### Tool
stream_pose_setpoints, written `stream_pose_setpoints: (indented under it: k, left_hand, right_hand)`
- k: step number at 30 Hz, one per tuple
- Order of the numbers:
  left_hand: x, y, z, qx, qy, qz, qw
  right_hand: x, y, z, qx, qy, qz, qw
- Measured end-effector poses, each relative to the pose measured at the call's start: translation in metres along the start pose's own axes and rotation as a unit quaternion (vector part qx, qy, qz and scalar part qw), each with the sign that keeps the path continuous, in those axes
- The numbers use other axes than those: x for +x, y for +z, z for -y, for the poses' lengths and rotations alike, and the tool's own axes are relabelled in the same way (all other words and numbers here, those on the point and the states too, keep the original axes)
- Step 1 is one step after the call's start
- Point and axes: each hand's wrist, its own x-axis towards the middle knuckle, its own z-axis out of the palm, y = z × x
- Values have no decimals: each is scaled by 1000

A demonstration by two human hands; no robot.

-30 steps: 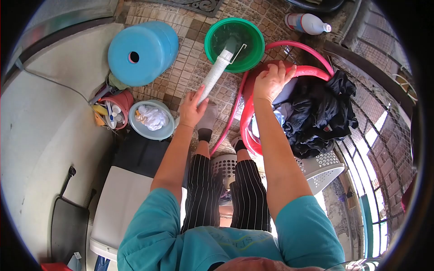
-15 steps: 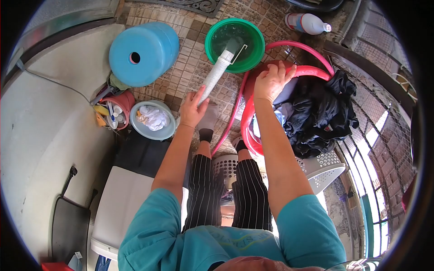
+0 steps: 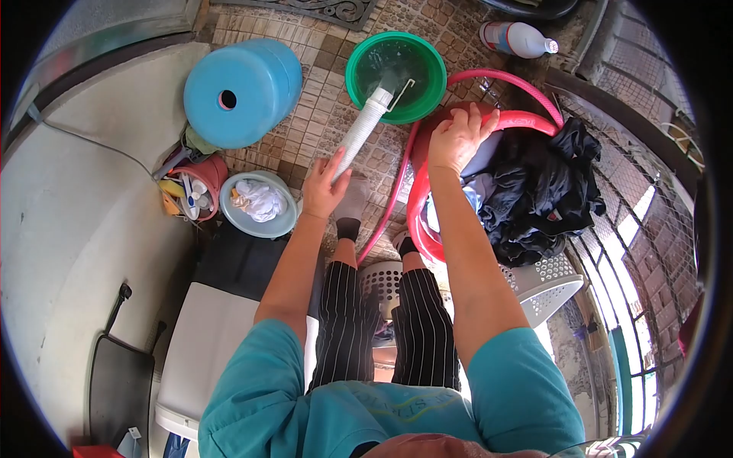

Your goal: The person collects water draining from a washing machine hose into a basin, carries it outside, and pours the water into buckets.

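My left hand (image 3: 324, 185) is closed around the lower part of a white ribbed hose (image 3: 361, 136). The far end of the hose, with a wire hook (image 3: 402, 93), points into a green basin (image 3: 438, 84), where water pours out. My right hand (image 3: 458, 141) rests at the rim of a red tub (image 3: 418, 200), fingers bent; whether they grip the rim is hard to tell. Dark wet-looking clothes (image 3: 538, 191) heap over the tub's right side. A pink hose (image 3: 395, 195) runs beside the tub.
An upturned blue container (image 3: 256, 91) stands at the upper left. Below it are a pink bucket (image 3: 217, 169) of brushes and a pale basin (image 3: 286, 221) with white cloth. A white bottle (image 3: 523, 40) lies at the top right. Perforated baskets (image 3: 546, 290) stand near my legs.
Water still flows from the white hose, with its stream and the basin's surface slightly different. Both hands have barely moved.
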Motion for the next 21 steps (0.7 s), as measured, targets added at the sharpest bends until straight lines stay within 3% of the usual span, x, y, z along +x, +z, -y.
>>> stream_pose_setpoints:
  k: [21]
  left_hand:
    - [-10, 2, 1, 6, 2, -18, 1000]
  right_hand:
    - [-1, 0, -1, -9, -8, -1, 1000]
